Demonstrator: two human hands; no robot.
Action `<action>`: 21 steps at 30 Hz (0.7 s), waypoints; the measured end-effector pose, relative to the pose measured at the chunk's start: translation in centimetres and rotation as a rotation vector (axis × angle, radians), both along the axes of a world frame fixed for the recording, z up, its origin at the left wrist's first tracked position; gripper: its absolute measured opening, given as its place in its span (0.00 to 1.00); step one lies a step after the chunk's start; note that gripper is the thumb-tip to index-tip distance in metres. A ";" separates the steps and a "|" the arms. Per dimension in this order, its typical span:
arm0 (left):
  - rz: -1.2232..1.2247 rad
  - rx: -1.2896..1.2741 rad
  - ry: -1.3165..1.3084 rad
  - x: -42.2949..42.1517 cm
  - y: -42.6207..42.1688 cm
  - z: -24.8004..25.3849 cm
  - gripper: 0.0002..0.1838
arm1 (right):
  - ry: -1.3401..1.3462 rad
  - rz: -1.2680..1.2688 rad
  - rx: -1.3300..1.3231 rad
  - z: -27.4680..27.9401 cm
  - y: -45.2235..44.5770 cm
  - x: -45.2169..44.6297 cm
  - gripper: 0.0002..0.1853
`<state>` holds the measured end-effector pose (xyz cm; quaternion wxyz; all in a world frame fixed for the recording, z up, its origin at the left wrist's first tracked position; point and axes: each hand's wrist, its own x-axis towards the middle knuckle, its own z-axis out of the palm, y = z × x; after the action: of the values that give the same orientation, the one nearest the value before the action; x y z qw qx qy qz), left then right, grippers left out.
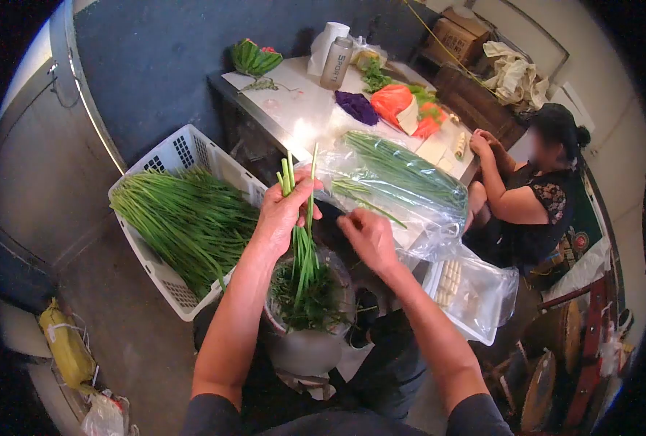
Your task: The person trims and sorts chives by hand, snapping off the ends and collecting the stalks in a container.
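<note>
My left hand (pixel 285 207) is closed around a few long green stalks (pixel 305 251), which look like garlic chives. Their pale thick ends stick up above the fingers and their thin ends hang down. Just to the right, my right hand (pixel 372 236) has its fingers curled into a pinch; whatever is between them I cannot make out. Below both hands a round bucket (pixel 346 294) holds dark green scraps (pixel 294 294). Beyond the right hand, a clear plastic bag (pixel 428 211) on the table wraps a bundle of similar green stalks (pixel 403 171).
A white crate (pixel 181 309) full of green stalks (pixel 181 211) stands at left. On the table (pixel 286 120) are a watermelon piece (pixel 256 58), a bottle (pixel 336 64) and a purple cloth (pixel 357 107). A seated person (pixel 537 185) works at right, near a white tray (pixel 475 327).
</note>
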<state>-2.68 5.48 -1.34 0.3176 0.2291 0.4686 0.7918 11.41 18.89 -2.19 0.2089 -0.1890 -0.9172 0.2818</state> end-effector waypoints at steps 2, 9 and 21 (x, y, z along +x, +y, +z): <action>-0.005 0.013 0.017 -0.2 0.0 0.3 0.21 | 0.143 -0.048 0.024 0.0 1.9 -1.4 0.10; 0.052 0.030 -0.008 0.3 -0.1 0.8 0.24 | 0.137 0.015 0.295 -0.4 6.8 -4.6 0.10; 0.027 0.023 0.010 0.1 -0.1 0.5 0.20 | -0.197 0.100 0.533 1.7 6.1 -5.4 0.07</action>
<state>-2.60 5.38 -0.86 0.3020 0.2305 0.4643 0.8001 6.02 24.95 -0.51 0.1469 -0.1086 -0.9829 0.0208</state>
